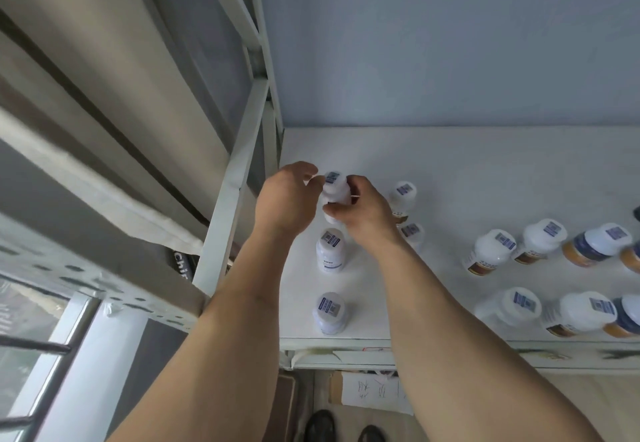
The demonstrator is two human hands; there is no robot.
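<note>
White bottle [336, 189] in left hand [287, 199], right hand [363, 214], at shelf [450, 164] left edge

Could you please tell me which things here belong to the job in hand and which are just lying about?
In hand: white bottle, gripped by left hand and right hand; shelf.
Lying about: nearer white bottles; amber bottles; shoes; handwritten paper.

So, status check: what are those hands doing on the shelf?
Left hand and right hand both grip white bottle, far left of shelf. Next bottle close beside right hand.
</note>
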